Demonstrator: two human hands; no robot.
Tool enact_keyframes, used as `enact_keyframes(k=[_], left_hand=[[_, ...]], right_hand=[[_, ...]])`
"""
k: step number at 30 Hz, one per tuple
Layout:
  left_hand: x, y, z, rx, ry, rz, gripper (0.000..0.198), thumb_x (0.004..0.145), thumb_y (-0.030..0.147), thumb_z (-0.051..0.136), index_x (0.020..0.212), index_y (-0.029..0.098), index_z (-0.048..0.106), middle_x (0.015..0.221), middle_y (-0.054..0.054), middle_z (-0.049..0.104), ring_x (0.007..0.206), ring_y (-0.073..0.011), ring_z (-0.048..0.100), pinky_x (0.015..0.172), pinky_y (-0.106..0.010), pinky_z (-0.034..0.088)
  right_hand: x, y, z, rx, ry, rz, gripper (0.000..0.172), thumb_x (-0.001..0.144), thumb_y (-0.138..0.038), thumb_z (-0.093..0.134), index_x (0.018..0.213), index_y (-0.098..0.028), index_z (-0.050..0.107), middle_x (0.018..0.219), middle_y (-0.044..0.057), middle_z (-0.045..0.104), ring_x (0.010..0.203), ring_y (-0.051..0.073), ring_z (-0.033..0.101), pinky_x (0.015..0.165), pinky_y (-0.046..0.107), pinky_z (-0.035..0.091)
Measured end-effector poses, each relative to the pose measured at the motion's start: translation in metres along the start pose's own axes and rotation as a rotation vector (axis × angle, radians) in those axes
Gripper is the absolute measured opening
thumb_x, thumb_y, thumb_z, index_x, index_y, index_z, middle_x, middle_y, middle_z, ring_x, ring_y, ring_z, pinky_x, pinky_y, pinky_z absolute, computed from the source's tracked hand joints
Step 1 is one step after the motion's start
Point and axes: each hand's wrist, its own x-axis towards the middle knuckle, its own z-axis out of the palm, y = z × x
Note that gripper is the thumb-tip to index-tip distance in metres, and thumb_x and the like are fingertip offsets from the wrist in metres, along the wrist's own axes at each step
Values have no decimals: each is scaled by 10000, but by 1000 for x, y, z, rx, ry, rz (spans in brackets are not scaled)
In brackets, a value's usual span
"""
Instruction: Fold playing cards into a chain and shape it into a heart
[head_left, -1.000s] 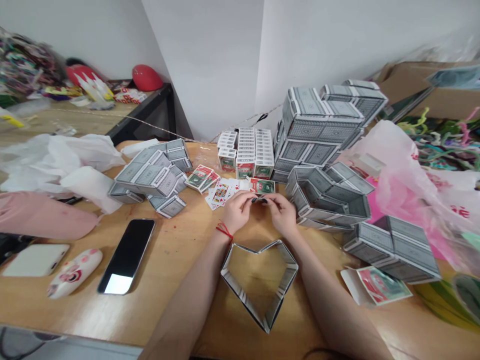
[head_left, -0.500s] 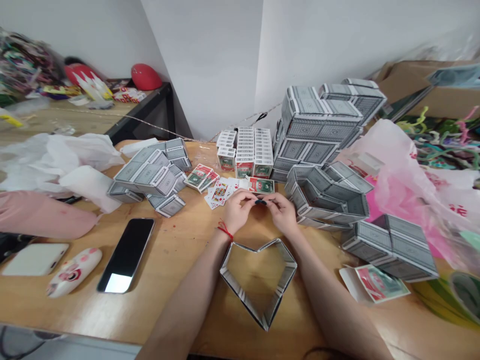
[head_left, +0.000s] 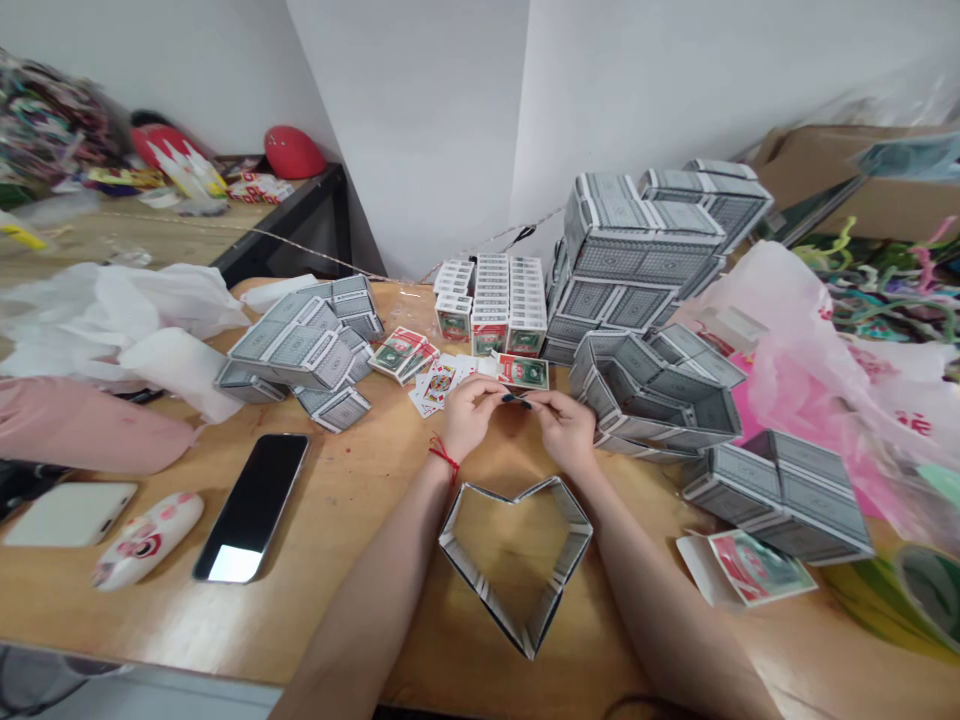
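Observation:
My left hand [head_left: 466, 412] and my right hand [head_left: 564, 428] meet over the middle of the table, thumbs and fingers pinched together. Dark spots show at the touching fingertips, and I cannot make out what is between them. A heart-shaped frame [head_left: 465, 570] folded from grey-backed playing cards stands on the table between my forearms. Just beyond my left hand lie loose face-up playing cards [head_left: 433, 388]. A red and green card box [head_left: 525, 371] lies behind my fingers. To the right of my right hand sits an open-topped card structure [head_left: 600, 400].
Rows of card boxes [head_left: 491, 300] stand at the back beside tall stacked card blocks [head_left: 637, 240]. Another card structure [head_left: 292, 340] and a phone [head_left: 255, 505] are on the left. On the right are card blocks [head_left: 780, 490], an opened card box [head_left: 757, 568] and tape [head_left: 870, 600].
My hands have shifted slightly and the fingertips look a little farther apart, still pinched. My left wrist has moved slightly left. The heart-shaped frame and the things around it stay in place.

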Motion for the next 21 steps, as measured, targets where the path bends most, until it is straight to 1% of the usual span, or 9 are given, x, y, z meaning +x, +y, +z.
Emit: enact_keyframes(k=[5, 8, 11, 15, 18, 21], left_hand=[[-2, 3, -2, 76, -1, 92, 111, 776, 191, 498, 762, 173, 607, 787, -38, 607, 782, -129, 554, 735, -278, 437], [-3, 5, -1, 91, -10, 130, 96, 770, 202, 511, 763, 169, 601, 782, -37, 605, 779, -126, 553, 734, -271, 440], [-4, 7, 0, 110, -15, 139, 97, 773, 203, 505, 771, 168, 595, 782, -36, 602, 775, -123, 550, 726, -264, 441], [-6, 7, 0, 172, -11, 128, 124, 790, 187, 467, 787, 167, 589, 800, -42, 599, 797, -130, 545, 738, -268, 432], [-6, 6, -2, 216, -9, 129, 155, 799, 169, 437, 807, 170, 592, 814, -45, 600, 802, -136, 541, 732, -271, 429], [-5, 4, -4, 248, -32, 139, 196, 804, 149, 407, 844, 177, 597, 831, -44, 599, 812, -142, 539, 737, -277, 427]], right_hand=[[0, -2, -2, -44, -27, -41, 193, 767, -225, 446, 810, -197, 632, 777, 28, 659, 708, 155, 605, 675, 281, 473], [0, -4, -2, -55, -32, -63, 182, 768, -241, 460, 816, -193, 629, 792, 33, 660, 723, 157, 608, 684, 278, 475], [-1, -6, -1, -82, -40, -89, 172, 763, -261, 484, 815, -192, 633, 809, 36, 666, 736, 159, 612, 690, 274, 476], [-1, -7, -1, -152, -53, -120, 170, 754, -270, 501, 809, -197, 645, 797, 30, 675, 683, 152, 619, 653, 259, 475], [-2, -8, -1, -181, -48, -140, 170, 757, -260, 498, 809, -196, 647, 801, 29, 677, 685, 152, 623, 652, 253, 473], [-2, -9, -2, -191, -50, -158, 172, 763, -248, 489, 819, -196, 643, 809, 26, 678, 697, 150, 626, 665, 250, 473]])
